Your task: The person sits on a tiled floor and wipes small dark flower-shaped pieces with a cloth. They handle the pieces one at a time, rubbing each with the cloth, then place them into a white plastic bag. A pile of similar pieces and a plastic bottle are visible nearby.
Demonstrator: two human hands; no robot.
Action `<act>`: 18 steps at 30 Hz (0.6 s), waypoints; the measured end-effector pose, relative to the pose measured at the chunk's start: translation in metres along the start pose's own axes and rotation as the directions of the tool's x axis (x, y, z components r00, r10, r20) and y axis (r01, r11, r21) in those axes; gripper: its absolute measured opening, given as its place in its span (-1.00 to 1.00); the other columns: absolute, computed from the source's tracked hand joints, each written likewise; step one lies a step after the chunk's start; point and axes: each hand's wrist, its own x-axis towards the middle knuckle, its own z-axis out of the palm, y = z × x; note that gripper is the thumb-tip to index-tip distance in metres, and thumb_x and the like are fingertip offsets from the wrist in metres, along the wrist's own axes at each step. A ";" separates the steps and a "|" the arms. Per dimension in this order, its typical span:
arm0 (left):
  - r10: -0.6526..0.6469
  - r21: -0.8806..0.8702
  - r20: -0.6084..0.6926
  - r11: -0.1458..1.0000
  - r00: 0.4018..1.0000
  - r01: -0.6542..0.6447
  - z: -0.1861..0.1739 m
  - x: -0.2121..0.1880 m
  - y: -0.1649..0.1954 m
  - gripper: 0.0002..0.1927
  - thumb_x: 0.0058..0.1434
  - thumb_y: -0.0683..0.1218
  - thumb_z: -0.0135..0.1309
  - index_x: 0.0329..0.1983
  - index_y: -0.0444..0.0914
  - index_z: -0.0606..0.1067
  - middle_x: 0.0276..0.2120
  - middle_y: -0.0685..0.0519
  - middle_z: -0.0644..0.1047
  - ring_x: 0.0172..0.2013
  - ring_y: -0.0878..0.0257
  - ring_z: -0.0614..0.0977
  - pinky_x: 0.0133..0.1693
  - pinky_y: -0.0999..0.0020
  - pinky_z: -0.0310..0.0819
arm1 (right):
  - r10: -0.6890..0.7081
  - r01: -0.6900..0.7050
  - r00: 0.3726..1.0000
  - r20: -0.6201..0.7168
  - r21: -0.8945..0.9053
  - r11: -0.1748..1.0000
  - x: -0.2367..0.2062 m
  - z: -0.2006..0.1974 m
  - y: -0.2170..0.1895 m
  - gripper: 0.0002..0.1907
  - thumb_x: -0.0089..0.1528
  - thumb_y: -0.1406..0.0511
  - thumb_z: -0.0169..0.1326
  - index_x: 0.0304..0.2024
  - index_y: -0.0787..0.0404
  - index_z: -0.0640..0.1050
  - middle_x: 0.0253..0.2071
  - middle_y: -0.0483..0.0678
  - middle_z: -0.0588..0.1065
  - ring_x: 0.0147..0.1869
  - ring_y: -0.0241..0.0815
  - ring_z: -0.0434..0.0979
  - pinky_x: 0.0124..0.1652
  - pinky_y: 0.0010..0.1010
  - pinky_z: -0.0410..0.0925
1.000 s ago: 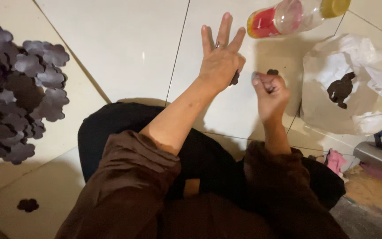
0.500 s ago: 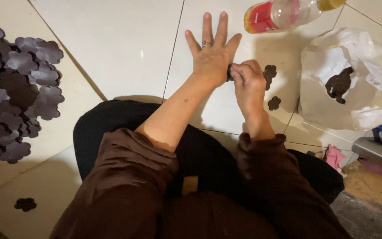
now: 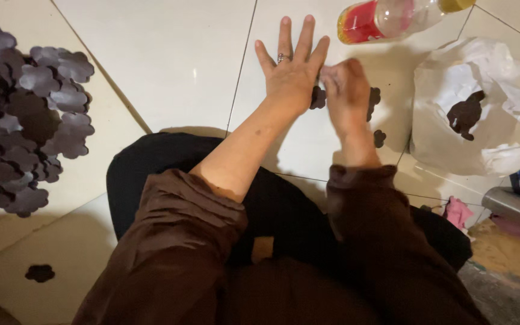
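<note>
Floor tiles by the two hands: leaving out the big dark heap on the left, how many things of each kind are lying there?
Dark flower-shaped pieces showing beside the left hand and right hand: 3
Plastic bottle, lying on its side: 1
White bag: 1
Total: 5
</note>
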 end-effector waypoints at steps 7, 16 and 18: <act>-0.005 -0.002 0.033 1.000 0.999 0.005 -0.016 0.008 0.000 -0.03 0.14 -0.02 0.21 0.57 0.06 0.01 0.54 0.01 -0.34 0.48 -0.21 -0.42 0.26 -0.70 -0.48 | -0.086 0.085 0.996 0.025 0.004 0.996 -0.004 0.003 0.016 -0.89 0.32 0.51 0.23 -0.17 0.32 0.54 -0.19 0.06 0.46 -0.18 -0.01 0.55 -0.18 -0.29 0.43; -0.022 -0.026 0.101 0.999 0.995 0.024 0.001 0.031 -0.001 -0.05 0.16 0.01 0.20 0.57 0.08 0.00 0.55 0.00 -0.36 0.49 -0.20 -0.44 0.29 -0.68 -0.49 | 0.069 -0.063 0.990 -0.124 0.048 0.997 -0.015 0.024 0.041 -0.89 0.27 0.54 0.24 -0.17 0.38 0.58 -0.20 0.05 0.47 -0.21 -0.13 0.58 -0.20 -0.36 0.46; -0.017 -0.010 0.115 1.000 0.993 0.018 0.006 0.035 -0.002 -0.04 0.15 0.00 0.19 0.57 0.09 0.00 0.55 -0.01 -0.36 0.48 -0.20 -0.44 0.28 -0.67 -0.49 | 0.086 -0.071 0.987 -0.138 0.107 0.992 -0.021 0.036 0.044 -0.89 0.29 0.55 0.20 -0.15 0.39 0.55 -0.17 0.06 0.47 -0.16 -0.13 0.60 -0.17 -0.37 0.49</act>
